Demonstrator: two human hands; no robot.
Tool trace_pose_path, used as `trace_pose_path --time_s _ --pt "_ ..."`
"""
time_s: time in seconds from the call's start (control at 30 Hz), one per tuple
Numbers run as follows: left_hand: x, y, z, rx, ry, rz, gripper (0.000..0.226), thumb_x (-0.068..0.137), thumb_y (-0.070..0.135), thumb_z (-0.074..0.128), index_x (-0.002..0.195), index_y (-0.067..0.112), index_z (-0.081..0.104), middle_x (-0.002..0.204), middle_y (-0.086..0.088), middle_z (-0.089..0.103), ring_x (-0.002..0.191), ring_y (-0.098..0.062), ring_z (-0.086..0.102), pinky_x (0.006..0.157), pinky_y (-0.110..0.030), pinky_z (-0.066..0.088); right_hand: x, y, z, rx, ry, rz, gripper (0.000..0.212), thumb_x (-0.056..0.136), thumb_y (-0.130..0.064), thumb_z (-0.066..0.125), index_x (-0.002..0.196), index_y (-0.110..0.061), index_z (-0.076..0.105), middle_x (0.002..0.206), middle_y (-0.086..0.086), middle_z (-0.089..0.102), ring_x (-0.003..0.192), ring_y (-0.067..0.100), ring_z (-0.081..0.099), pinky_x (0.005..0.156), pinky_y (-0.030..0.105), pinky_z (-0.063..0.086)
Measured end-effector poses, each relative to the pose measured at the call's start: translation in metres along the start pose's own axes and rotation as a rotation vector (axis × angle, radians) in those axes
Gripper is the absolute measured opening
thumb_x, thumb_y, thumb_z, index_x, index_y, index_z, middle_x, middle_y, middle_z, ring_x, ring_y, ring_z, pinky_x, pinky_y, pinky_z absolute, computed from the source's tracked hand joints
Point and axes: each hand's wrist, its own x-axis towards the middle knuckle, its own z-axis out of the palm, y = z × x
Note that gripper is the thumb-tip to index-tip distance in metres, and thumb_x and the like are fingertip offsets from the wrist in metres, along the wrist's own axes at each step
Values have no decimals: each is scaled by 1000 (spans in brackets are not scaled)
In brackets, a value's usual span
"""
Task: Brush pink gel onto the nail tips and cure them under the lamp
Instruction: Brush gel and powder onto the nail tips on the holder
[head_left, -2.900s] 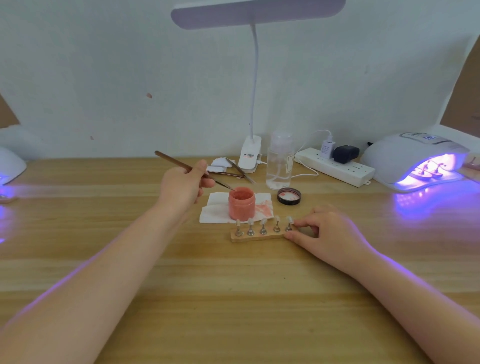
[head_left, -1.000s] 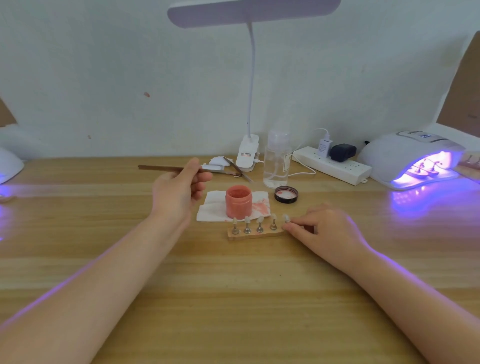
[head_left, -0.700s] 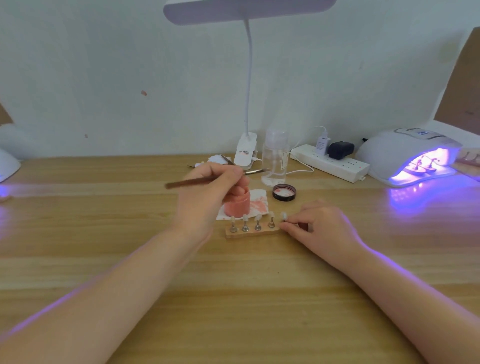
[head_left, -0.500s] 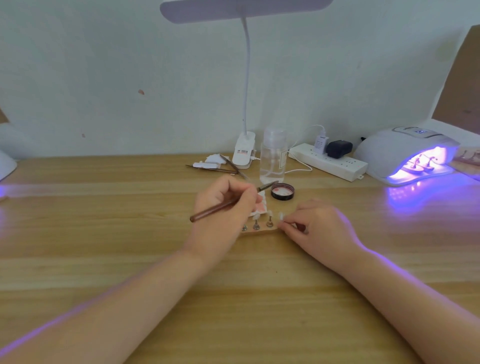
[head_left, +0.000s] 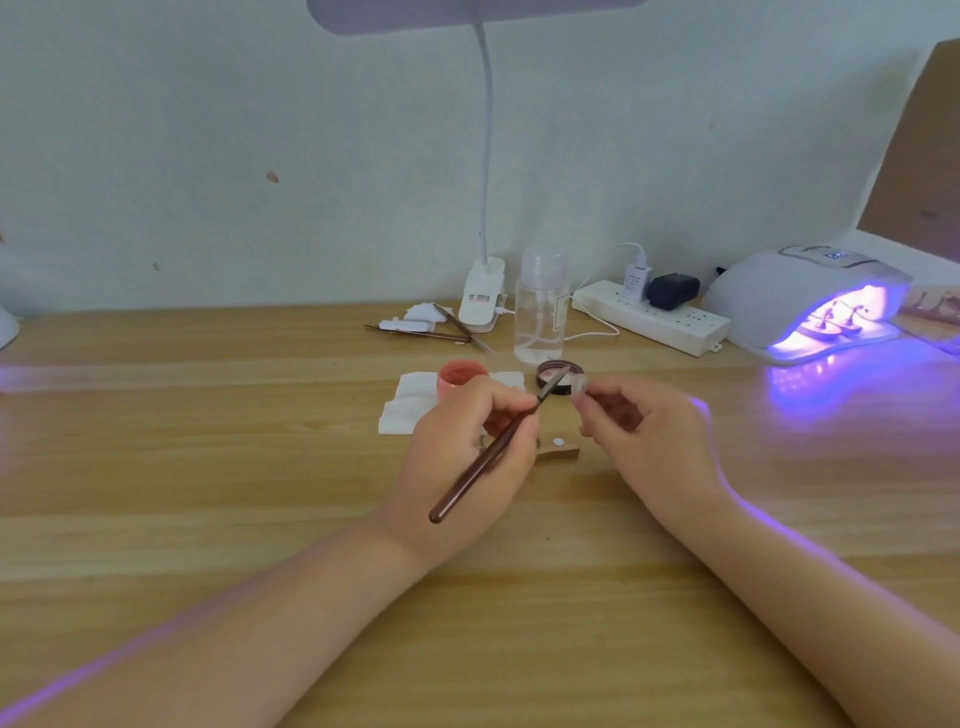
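Holding a single nail tip (head_left: 580, 387) up off its stand, the right hand (head_left: 644, 436) has its grip closed in a pinch of thumb and forefinger; whether the fingers are on the tip's metal post or on the tip itself is too small to tell. Judged from its size, the tip should weigh almost nothing, a thin, pale, curved shell of stiff plastic, smooth and likely slippery once wet, so the post below it looks the safer place to hold, leaving the upper face free for gel. Just left of that grip, the left hand (head_left: 467, 452) has its grip closed round a slim brown brush (head_left: 488, 454), held pen-fashion near the ferrule, with the bristle end reaching almost to the tip and the rounded handle end trailing back toward the wrist. Beneath and between both grips lies the wooden stand (head_left: 563, 451), a light, hard-edged block with a bare round socket showing. Beyond the left grip stands the open pink gel jar (head_left: 460, 376) on a soft white wipe (head_left: 410, 402), its black lid (head_left: 558, 375) lying beyond the pinch. Well off to the right of the right grip, the domed white curing lamp (head_left: 800, 301) glows violet over tips already inside, on the pale wood-grain table (head_left: 208, 467).
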Motion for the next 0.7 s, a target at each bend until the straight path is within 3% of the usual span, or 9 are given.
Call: trace_pose_path --time_s 0.1,0.3,0.5,0.7 --pt "-1 0 0 33 -30 46 10 87 8 62 97 10 65 84 7 64 83 0 61 72 -5 43 1 -1 0 32 4 6 24 82 -16 71 80 -39 67 64 -12 67 62 4 62 64 12 49" --pt "-1 -4 1 26 -59 65 9 90 8 59 98 7 63 85 6 60 80 -8 59 72 -8 45 1 -2 -2 7 -5 -11 22 83 -13 70 79 -35 69 64 -7 67 62 3 63 68 23 52" --pt "-1 -5 1 52 -72 69 12 90 25 56 99 19 62 92 6 63 86 -7 60 76 -18 48 1 1 -1 -14 -9 -10 9 83 -14 70 83 -22 75 64 -4 68 62 4 63 70 32 53" --pt "0 -3 1 64 -105 89 9 89 28 53 96 27 57 91 2 65 94 -12 59 84 -16 44 1 0 -1 -29 -9 -39 8 84 -12 69 80 -18 74 64 -2 67 62 8 62 68 35 52"
